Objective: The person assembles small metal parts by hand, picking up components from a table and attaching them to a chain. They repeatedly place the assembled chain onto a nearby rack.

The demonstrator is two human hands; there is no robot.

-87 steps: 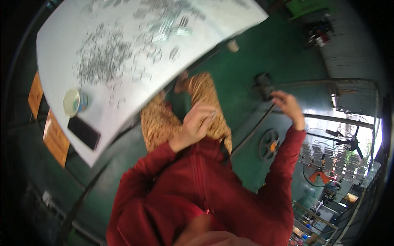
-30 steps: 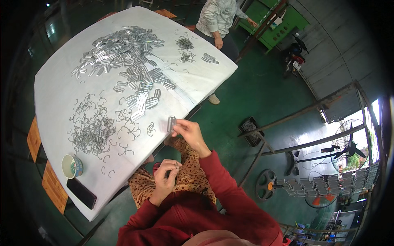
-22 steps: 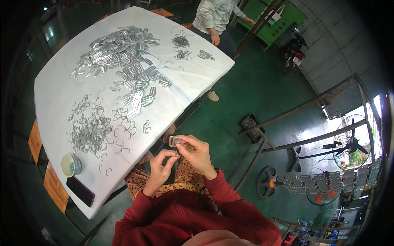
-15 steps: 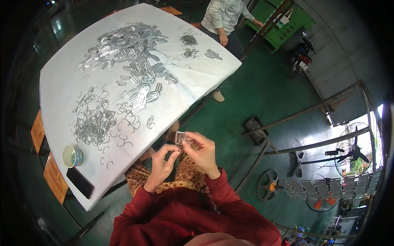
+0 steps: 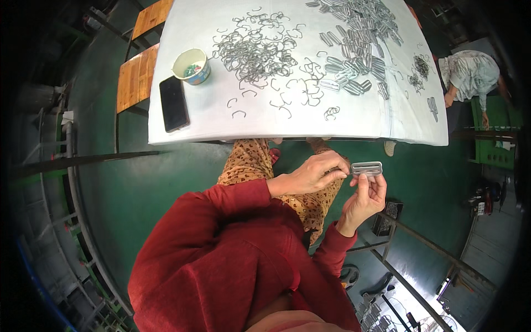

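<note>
My right hand [image 5: 364,200] pinches a flat silver slotted metal buckle [image 5: 367,168] between thumb and fingers, in front of my lap and beyond the table's front edge. At the buckle's left end, the fingertips of my left hand [image 5: 316,171] are pinched together; whatever they hold is too small to make out. A heap of thin bent wire hooks [image 5: 255,54] lies on the white-covered table [image 5: 221,124]. Right of it, many similar silver buckles [image 5: 362,41] are spread in a pile.
A bowl [image 5: 192,66] with small coloured bits stands beside a black phone [image 5: 174,104] at the table's left. Wooden stools [image 5: 137,77] flank that side. A co-worker [image 5: 470,77] is at the far right. A metal frame [image 5: 426,243] stands at lower right.
The view has turned, so the table now lies straight ahead. The buckle's slotted face shows more fully, and both hands appear farther right. My left hand stays pinched beside the buckle.
</note>
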